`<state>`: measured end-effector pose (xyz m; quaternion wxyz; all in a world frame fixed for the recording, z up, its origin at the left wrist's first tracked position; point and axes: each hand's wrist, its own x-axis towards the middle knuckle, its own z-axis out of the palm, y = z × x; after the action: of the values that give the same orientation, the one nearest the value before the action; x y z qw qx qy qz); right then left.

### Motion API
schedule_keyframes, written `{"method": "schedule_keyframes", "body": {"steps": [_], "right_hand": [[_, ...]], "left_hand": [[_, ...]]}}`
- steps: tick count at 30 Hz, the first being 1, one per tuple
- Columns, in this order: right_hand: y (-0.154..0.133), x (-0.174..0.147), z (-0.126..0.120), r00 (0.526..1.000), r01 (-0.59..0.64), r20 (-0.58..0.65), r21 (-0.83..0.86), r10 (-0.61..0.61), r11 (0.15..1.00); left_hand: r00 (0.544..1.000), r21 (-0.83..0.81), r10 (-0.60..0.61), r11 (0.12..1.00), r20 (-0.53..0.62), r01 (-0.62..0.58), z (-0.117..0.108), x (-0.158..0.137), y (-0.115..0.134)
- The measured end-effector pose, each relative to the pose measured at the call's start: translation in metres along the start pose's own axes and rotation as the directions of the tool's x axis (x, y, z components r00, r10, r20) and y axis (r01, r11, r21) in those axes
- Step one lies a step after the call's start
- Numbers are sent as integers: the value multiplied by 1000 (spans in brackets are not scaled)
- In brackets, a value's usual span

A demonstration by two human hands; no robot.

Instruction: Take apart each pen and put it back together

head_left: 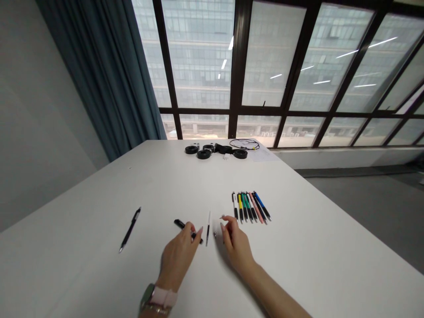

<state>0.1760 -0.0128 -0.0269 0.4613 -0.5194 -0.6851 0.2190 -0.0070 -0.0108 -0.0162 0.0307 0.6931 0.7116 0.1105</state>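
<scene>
My left hand [180, 249], with a watch on its wrist, is closed on a black pen barrel [179, 224] that sticks out on both sides of the fingers. Just right of it lies a slim pen refill [208, 230], part white and part dark. A small silver pen tip [215, 234] rests on the table between the refill and my right hand [236, 243]. The right hand's fingers are curled, with thumb and index tips slightly apart; nothing can be made out between them.
A row of several coloured pens [250, 206] lies beyond my right hand. One black pen [130, 229] lies alone at left. Several black tape rolls [203, 154] and a looped black cable [244, 144] sit at the far end of the white table [159, 181].
</scene>
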Motion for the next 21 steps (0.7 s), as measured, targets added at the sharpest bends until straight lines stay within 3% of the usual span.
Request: {"method": "schedule_keyframes", "body": {"steps": [5,11,16,21], "right_hand": [[-13,-3,6,987,132,111,-185,-113,974],[-23,1,17,971,138,235,-386,-47,912],[-32,2,24,926,274,371,-520,-75,809],[-41,7,30,918,316,385,-577,-90,753]], "left_hand": [[999,51,-40,998,35,38,-5,1,1],[994,46,-67,997,81,63,-15,-1,5],[989,16,-72,997,129,70,-18,1,5],[990,21,-113,994,79,111,-20,3,3]]}}
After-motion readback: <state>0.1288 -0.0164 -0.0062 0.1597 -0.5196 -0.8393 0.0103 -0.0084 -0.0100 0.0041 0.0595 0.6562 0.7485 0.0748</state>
